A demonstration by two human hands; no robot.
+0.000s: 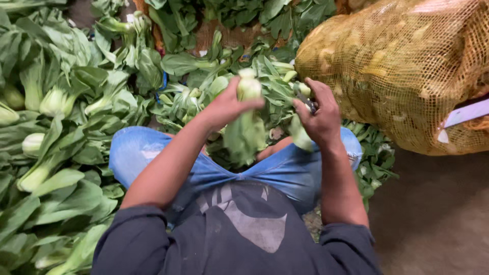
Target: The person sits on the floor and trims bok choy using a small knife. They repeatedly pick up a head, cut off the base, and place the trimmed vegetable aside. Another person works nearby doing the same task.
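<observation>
My left hand [224,106] grips a bok choy [245,127] by its pale stem base, leaves hanging down over my lap. My right hand [318,114] is closed around a small dark-handled knife [305,102], held just right of the stem base. A trimmed pale leaf piece [300,135] shows below my right hand. I am squatting, with blue jeans [285,173] and a dark shirt [239,234] visible below.
Heaps of bok choy [56,132] cover the ground to the left and ahead. A large yellow mesh sack [402,71] full of produce stands at the right. Bare brown floor [433,214] lies at the lower right.
</observation>
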